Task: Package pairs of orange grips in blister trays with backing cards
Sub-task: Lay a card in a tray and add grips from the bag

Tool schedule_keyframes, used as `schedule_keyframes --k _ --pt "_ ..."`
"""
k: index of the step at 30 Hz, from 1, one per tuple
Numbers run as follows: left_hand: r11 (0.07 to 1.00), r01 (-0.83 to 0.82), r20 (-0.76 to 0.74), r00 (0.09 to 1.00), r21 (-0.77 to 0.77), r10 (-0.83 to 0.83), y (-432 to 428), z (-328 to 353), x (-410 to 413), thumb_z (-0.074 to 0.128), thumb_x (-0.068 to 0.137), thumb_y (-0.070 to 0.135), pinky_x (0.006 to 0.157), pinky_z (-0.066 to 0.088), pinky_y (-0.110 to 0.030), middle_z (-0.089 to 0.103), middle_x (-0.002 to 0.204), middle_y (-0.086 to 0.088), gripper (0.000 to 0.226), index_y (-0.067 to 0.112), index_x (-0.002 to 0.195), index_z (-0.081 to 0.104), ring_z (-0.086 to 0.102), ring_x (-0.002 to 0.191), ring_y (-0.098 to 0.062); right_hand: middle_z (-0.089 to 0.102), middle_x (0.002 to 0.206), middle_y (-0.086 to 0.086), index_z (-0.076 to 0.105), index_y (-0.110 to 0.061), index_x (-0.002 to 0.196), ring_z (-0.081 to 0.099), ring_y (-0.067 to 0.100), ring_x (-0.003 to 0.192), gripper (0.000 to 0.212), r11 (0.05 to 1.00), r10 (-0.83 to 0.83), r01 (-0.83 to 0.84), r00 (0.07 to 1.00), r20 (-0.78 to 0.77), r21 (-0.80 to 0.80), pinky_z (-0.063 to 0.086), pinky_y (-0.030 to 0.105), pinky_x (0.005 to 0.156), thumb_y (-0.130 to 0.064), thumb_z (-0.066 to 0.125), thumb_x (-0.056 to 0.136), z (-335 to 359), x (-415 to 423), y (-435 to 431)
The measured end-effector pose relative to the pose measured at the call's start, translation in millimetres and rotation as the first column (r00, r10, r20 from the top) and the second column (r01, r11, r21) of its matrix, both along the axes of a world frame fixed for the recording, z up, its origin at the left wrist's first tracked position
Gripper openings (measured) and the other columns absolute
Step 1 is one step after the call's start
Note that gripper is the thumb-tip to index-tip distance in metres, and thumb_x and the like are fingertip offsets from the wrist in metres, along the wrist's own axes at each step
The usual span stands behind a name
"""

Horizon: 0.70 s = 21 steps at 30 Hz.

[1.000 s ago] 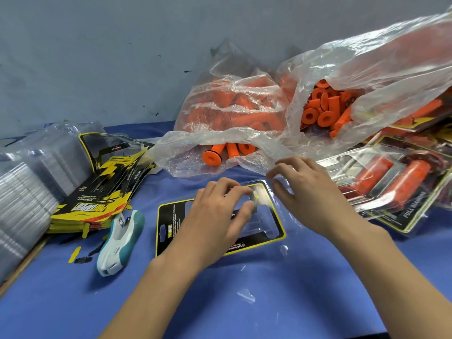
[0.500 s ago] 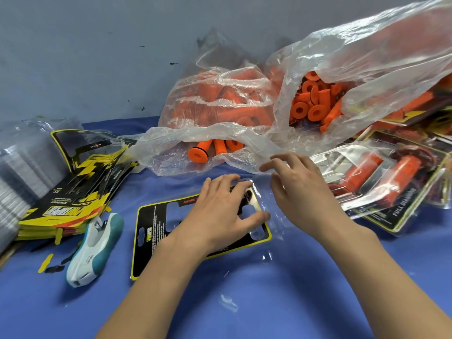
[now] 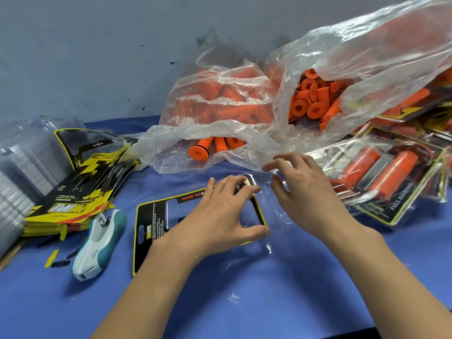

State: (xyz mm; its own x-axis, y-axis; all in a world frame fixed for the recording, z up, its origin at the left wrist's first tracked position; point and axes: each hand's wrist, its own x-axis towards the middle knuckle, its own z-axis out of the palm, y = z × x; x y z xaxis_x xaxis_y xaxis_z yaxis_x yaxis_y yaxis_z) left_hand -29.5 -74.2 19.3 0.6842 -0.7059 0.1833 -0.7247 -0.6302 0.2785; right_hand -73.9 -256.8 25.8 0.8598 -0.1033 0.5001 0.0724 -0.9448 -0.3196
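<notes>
Backing card (image 3: 156,223), black with yellow border, flat on the blue surface (image 3: 244,302) at centre, long axis running left to right and slightly tilted, hang-hole end to the left, printed text upside down from the near side. Clear blister tray (image 3: 274,216) over the card's right part, its rim overhanging past the card's right edge.

Left hand (image 3: 220,216) palm down on the tray and card, fingers spread and bent, fingertips on the far edge, thumb pressing the near right corner; holding it down rather than wrapping it. Right hand (image 3: 303,189) just right of the left one, raised over the tray's right rim, fingers relaxed and lightly curved toward the plastic bag, gripping nothing visible.

Loose orange grips (image 3: 200,149) spilling from the open plastic bag (image 3: 220,133) just beyond the card, ends pointing near-left. Finished packs (image 3: 391,182) with two grips each, crowding the right side, close to the right hand. Stack of cards (image 3: 80,192) and white-and-teal stapler (image 3: 97,243) at left, stapler just beside the card's left end. Stacked empty trays (image 3: 22,172) at far left. Open blue cloth toward the near edge.
</notes>
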Motion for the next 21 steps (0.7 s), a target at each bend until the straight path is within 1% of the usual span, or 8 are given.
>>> schedule_keyframes --k 3,7,12,14,17,21 --pt "1.000 -0.002 -0.005 1.000 -0.012 0.002 1 0 0 0.060 0.082 0.066 0.123 -0.004 -0.046 0.026 0.149 0.011 0.076 0.036 0.147 0.034 0.015 0.144 -0.007 0.058 0.125 0.005 0.065 -0.017 0.117 0.047 0.032 0.119 0.025 1.000 0.004 -0.004 1.000 -0.005 0.005 0.037 0.044 0.103 -0.013 0.055 0.094 1 -1 2" --pt "0.997 -0.028 -0.018 0.999 -0.079 0.027 2 4 1 0.050 0.085 0.070 0.123 -0.002 -0.041 0.026 0.151 0.010 0.072 0.037 0.147 0.035 0.014 0.144 -0.005 0.058 0.125 0.004 0.065 -0.018 0.117 0.047 0.031 0.120 0.025 1.000 0.011 -0.011 1.000 -0.005 0.013 0.038 0.045 0.102 -0.014 0.055 0.094 2 0 4" --pt "0.991 -0.100 -0.028 0.995 -0.087 0.098 16 6 11 0.041 0.090 0.065 0.121 0.013 -0.046 0.036 0.146 0.011 0.061 0.035 0.143 0.040 0.024 0.137 -0.008 0.058 0.123 0.003 0.066 -0.018 0.116 0.047 0.032 0.120 0.025 1.000 0.019 -0.019 1.000 -0.007 0.015 0.038 0.044 0.103 -0.012 0.055 0.094 1 0 6" --pt "0.993 -0.102 -0.028 0.995 -0.064 0.100 20 3 12 0.040 0.092 0.064 0.122 0.011 -0.045 0.039 0.143 0.013 0.058 0.035 0.142 0.041 0.027 0.137 -0.007 0.058 0.123 0.003 0.066 -0.018 0.116 0.047 0.032 0.119 0.026 1.000 0.020 -0.020 1.000 -0.017 0.002 0.037 0.043 0.103 -0.011 0.054 0.094 0 0 7" --pt "0.996 -0.073 -0.036 0.997 -0.041 0.072 20 -3 9 0.041 0.092 0.064 0.122 0.006 -0.041 0.038 0.144 0.016 0.058 0.034 0.142 0.041 0.026 0.139 -0.006 0.058 0.124 0.002 0.065 -0.020 0.117 0.046 0.032 0.121 0.026 1.000 0.016 -0.016 1.000 -0.027 -0.004 0.036 0.042 0.104 -0.012 0.053 0.095 0 1 7" --pt "0.999 -0.048 -0.034 0.998 -0.006 0.048 19 -6 8 0.041 0.087 0.070 0.123 0.005 -0.044 0.036 0.144 0.016 0.066 0.034 0.142 0.039 0.027 0.139 -0.008 0.058 0.124 0.002 0.065 -0.020 0.117 0.047 0.032 0.120 0.027 1.000 0.010 -0.010 1.000 -0.027 -0.003 0.036 0.043 0.103 -0.012 0.053 0.095 0 1 8"
